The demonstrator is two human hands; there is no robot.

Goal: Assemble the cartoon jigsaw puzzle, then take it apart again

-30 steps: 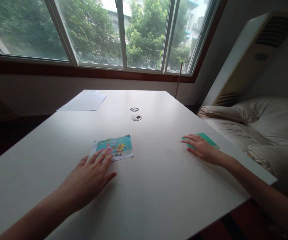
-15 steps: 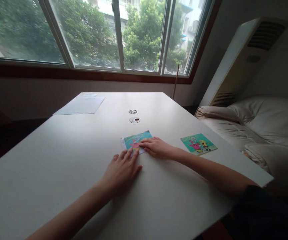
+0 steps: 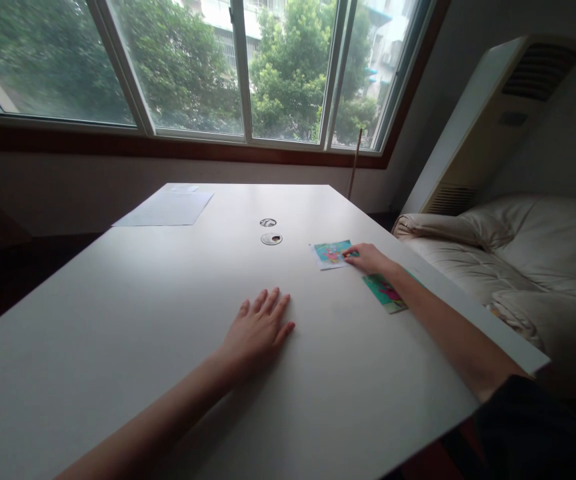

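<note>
My left hand (image 3: 261, 328) lies flat and open on the white table (image 3: 118, 313), fingers spread, holding nothing. My right hand (image 3: 368, 258) reaches to the right part of the table, its curled fingertips closed on the right edge of a small cartoon picture card (image 3: 331, 253). A second cartoon card (image 3: 385, 293) lies just nearer on the table, partly covered by my right forearm. The two cards are close together but apart.
A white paper sheet (image 3: 165, 207) lies at the far left of the table. Two round cable holes (image 3: 271, 239) sit mid-table. Cream bedding (image 3: 518, 253) and a standing air conditioner (image 3: 488, 120) are to the right, with windows behind.
My right hand went from the green card to the card at the centre and slid it right, next to the green card. My left hand let that card go and now rests flat.
</note>
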